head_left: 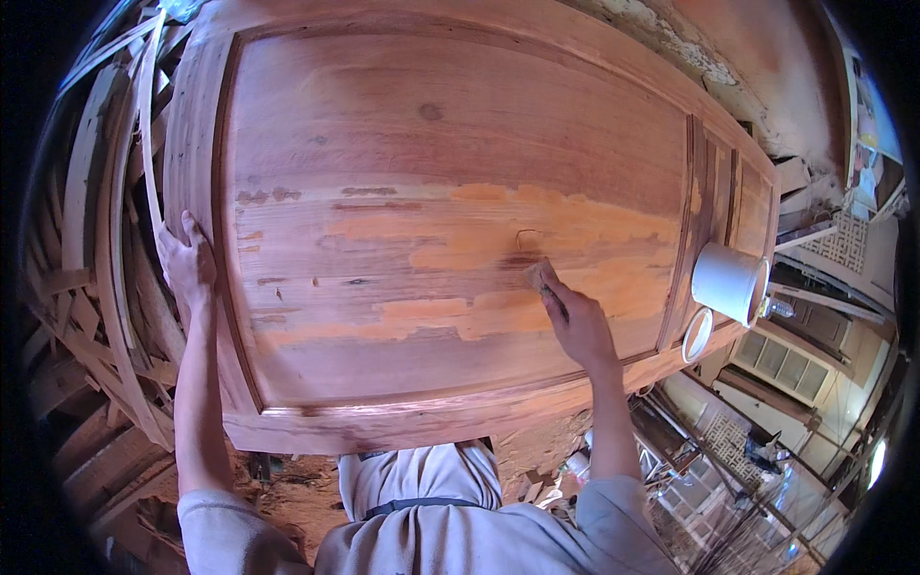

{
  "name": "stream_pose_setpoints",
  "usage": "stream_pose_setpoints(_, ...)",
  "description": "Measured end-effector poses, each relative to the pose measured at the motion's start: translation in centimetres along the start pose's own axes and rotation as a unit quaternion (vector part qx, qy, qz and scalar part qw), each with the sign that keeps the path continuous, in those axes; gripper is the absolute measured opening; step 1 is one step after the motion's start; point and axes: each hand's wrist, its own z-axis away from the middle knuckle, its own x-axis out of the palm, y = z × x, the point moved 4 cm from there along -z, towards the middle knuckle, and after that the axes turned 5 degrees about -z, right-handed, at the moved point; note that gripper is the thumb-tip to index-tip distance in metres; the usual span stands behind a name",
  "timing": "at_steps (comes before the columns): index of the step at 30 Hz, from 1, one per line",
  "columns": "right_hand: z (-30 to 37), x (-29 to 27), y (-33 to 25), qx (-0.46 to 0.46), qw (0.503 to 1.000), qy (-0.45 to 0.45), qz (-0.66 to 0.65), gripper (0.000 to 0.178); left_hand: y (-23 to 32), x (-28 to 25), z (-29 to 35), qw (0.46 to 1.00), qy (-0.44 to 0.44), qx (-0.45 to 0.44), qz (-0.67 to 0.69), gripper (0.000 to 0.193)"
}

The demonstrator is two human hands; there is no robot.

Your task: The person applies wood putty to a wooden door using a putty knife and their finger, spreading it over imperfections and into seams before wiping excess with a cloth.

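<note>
A large reddish wooden door (460,144) lies in front of me, its wide panel streaked with orange filler (460,251). Along its left edge my left hand (190,261) grips the frame, thumb on top and fingers over the side. Over the right half of the panel, my right hand (577,321) is closed on a small flat tool with a tan, smeared face, apparently a putty knife (539,275). Its tip is at the filled area, beside a small curved mark. My fingers and palm cover most of the tool.
On the door's right end stand a white tub (725,285) and a round white lid (698,334). Stacked wooden boards (96,192) crowd the left side. A stained wall (767,86) rises beyond the far right. Below, debris lies on the brown floor (537,450).
</note>
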Motion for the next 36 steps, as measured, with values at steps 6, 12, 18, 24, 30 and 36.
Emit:
stream_pose_setpoints(6, -6.0, -2.0, -2.2, -0.11, 0.957, -0.086, 0.255, 0.044, -0.1, 0.9, -0.5, 1.0, -0.006, 0.014, 0.0, 0.073)
stream_pose_setpoints(12, -5.5, -6.5, 3.1, -0.032, 0.955, -0.106, 0.275, 0.041, -0.2, 0.2, 0.0, 1.0, -0.026, -0.01, -0.007, 0.074)
stream_pose_setpoints(18, 0.4, -5.4, 8.8, 0.225, 0.912, 0.08, -0.332, 0.044, 0.3, 0.5, 0.0, 1.0, -0.006, 0.011, 0.0, 0.075)
stream_pose_setpoints(24, 3.0, 6.3, 0.0, 0.023, 0.955, 0.221, -0.197, 0.043, -0.8, 0.5, -0.4, 1.0, -0.015, -0.003, -0.016, 0.075)
stream_pose_setpoints(30, 0.2, 7.3, -5.5, 0.119, 0.97, 0.159, -0.139, 0.045, -0.4, 0.7, -0.1, 1.0, -0.024, 0.004, -0.003, 0.077)
stream_pose_setpoints(36, 1.3, 6.8, -4.9, 0.145, 0.979, 0.115, -0.083, 0.043, -0.8, 1.1, -0.2, 1.0, -0.01, 0.021, 0.01, 0.08)
